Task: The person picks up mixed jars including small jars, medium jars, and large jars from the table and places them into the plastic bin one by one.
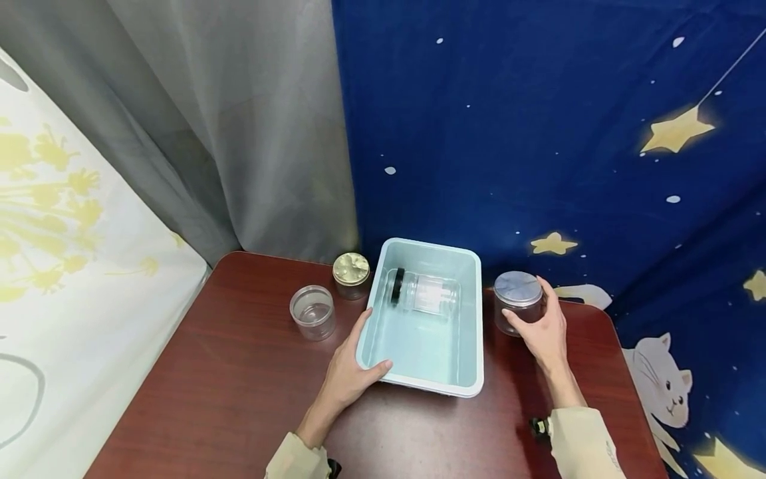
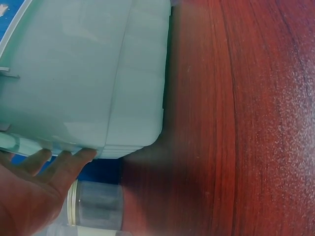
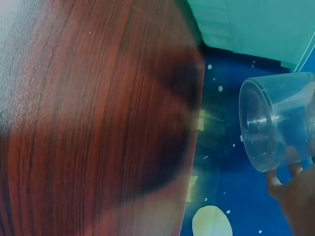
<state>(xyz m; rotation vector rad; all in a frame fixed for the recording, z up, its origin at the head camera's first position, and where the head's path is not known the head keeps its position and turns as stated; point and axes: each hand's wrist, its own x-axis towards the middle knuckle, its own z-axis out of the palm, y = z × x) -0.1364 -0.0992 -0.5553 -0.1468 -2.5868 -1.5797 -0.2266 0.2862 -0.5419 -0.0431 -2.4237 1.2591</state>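
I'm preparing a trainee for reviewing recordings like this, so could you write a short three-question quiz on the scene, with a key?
1. What does the right hand hold? (a) the gold-lidded jar (b) the grey-lidded jar (c) the lidless jar
2. True or false: the black-lidded jar lies on its side in the tub.
3. Fill in: the left hand grips the tub's ____.

Key: 1 b; 2 true; 3 rim.

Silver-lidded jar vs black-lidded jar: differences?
The silver-lidded jar is lid-up; the black-lidded jar lies on its side. The right hand grips the silver-lidded jar; the black-lidded jar rests in the pale blue tub. Both have clear bodies with lids on.
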